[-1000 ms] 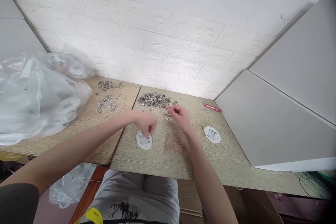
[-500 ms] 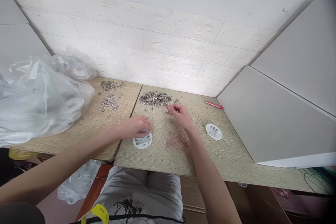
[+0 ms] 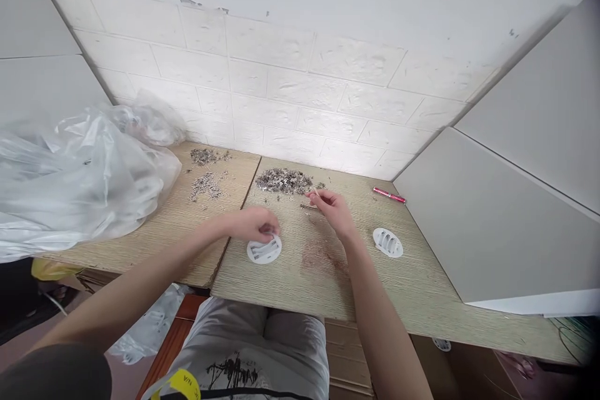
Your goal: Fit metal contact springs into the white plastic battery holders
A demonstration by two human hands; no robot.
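My left hand [image 3: 259, 224] has its fingers closed on the upper edge of a round white plastic piece [image 3: 264, 251] with slots, near the table's front. Beside the heap of small metal parts [image 3: 283, 181], my right hand [image 3: 329, 206] pinches a thin pale stick [image 3: 315, 192]. Under its fingertips a thin dark tool [image 3: 308, 207] lies low over the tabletop; whether the hand also grips it I cannot tell. A second slotted white piece [image 3: 387, 242] rests to the right of my right forearm.
Two smaller piles of metal parts [image 3: 207, 186] lie on the left tabletop [image 3: 159, 240]. Large clear plastic bags [image 3: 94, 181] cover the far left. A red pen [image 3: 389, 195] lies near the grey panel [image 3: 525, 225] at the right. White brick-patterned wall [image 3: 276, 87] stands behind.
The view has shifted slightly, moving the scene right in the picture. The white piece at my left hand has turned, its slots now at a different angle. My right hand keeps its pinch near the heap.
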